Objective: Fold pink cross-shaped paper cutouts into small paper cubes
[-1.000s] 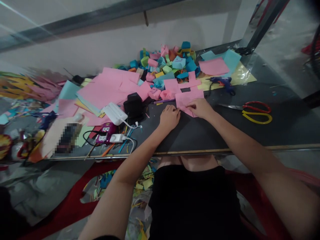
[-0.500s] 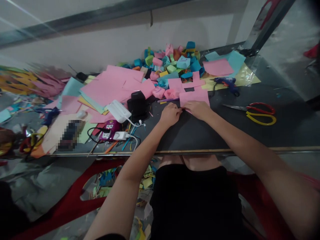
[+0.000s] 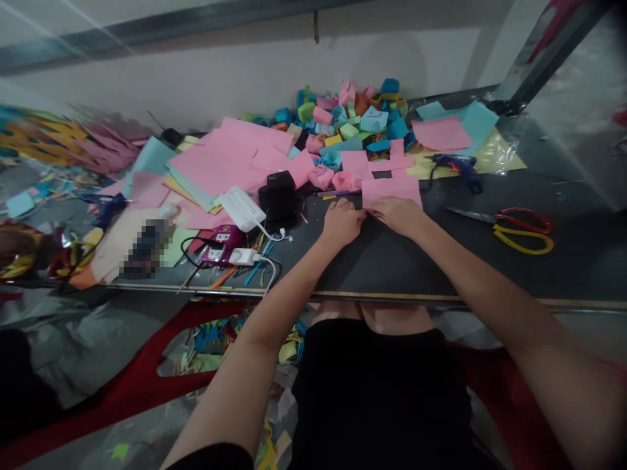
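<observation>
A small sheet of pink paper (image 3: 390, 190) lies on the dark table just beyond my hands. My left hand (image 3: 343, 222) is curled, its fingertips pinching the sheet's near left corner. Close beside it, my right hand (image 3: 398, 215) presses on the near edge with fingers together and covers part of the paper. The fingertips of both hands almost meet at that corner; any fold beneath them is hidden. To the right lie scissors (image 3: 519, 228) with one red and one yellow handle. A blue glue gun (image 3: 458, 167) rests behind them.
Folded paper pieces (image 3: 350, 130) in several colours are heaped against the wall. Large pink sheets (image 3: 225, 156), a white adapter (image 3: 241, 207), a black block (image 3: 278, 201) and a purple power strip (image 3: 224, 245) crowd the left. A second glue gun (image 3: 108, 207) lies farther left.
The whole view has shifted slightly, so the table's things appear farther right. Both hands stay at the pink sheet's near edge, with hardly any change in their hold.
</observation>
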### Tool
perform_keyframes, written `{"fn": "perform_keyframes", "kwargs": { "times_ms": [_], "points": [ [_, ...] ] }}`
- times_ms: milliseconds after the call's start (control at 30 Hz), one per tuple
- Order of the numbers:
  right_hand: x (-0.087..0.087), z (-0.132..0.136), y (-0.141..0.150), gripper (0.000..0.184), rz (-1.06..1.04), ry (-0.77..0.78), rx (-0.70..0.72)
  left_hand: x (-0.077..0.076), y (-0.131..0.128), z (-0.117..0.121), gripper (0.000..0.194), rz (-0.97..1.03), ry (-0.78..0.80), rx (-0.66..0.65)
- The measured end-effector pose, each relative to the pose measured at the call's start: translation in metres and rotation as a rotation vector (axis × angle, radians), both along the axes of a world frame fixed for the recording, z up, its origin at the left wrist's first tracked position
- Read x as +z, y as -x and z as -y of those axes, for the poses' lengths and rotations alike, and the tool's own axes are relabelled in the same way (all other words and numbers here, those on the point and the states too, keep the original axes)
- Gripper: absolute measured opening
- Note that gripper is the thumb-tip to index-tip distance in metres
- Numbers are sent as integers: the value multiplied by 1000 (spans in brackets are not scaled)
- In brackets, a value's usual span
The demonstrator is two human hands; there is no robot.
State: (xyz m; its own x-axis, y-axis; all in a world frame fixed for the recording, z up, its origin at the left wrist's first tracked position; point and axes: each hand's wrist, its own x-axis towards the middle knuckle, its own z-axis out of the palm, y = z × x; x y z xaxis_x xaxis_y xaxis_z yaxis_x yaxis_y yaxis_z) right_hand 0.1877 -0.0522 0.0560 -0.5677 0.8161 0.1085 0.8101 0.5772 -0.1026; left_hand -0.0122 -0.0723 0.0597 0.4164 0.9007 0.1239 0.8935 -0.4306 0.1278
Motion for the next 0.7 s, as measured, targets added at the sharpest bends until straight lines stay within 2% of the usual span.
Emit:
{"fn": "perform_keyframes", "kwargs": {
  "times_ms": [267, 700],
  "points": [
    [6, 7, -7, 29, 17, -15, 38, 0, -1, 1, 36, -7, 13, 15],
    [33, 12, -16, 27, 98, 206, 31, -4, 0, 1, 36, -5, -7, 11]
  ]
}}
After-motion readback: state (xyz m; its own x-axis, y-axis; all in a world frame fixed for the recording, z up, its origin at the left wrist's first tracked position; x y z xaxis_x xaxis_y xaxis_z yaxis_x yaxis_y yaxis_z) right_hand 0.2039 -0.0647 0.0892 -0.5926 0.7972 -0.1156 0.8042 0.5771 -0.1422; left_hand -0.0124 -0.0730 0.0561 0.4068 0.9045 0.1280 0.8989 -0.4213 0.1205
